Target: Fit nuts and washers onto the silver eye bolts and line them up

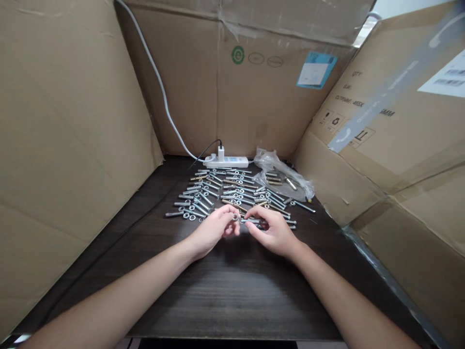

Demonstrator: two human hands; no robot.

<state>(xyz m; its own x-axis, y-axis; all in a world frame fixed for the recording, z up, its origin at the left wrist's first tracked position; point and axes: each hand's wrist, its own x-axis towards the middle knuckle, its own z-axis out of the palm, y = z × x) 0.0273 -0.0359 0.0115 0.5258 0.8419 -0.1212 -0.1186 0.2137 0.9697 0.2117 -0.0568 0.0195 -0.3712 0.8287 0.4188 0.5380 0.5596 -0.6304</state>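
My left hand (216,227) pinches a small metal ring, seemingly a washer (235,217), between thumb and fingertips. Close beside it, the thumb and fingers of my right hand (271,230) are closed on a silver bolt (244,221), its tip pointing left toward the washer. Whether the two parts touch is too small to tell. Behind both hands lie rows of metal bolts (238,196), silver and some brass-coloured, with loose washers and nuts (186,215) among them. Other bolts (290,222) stick out past my right hand, which partly hides them.
A white power strip (232,162) with a plugged-in adapter (221,154) sits at the back. Right of it, a clear plastic bag (281,177) holds several metal pieces. Cardboard walls (254,106) surround the dark table (232,300); a black cable (141,218) runs along the left.
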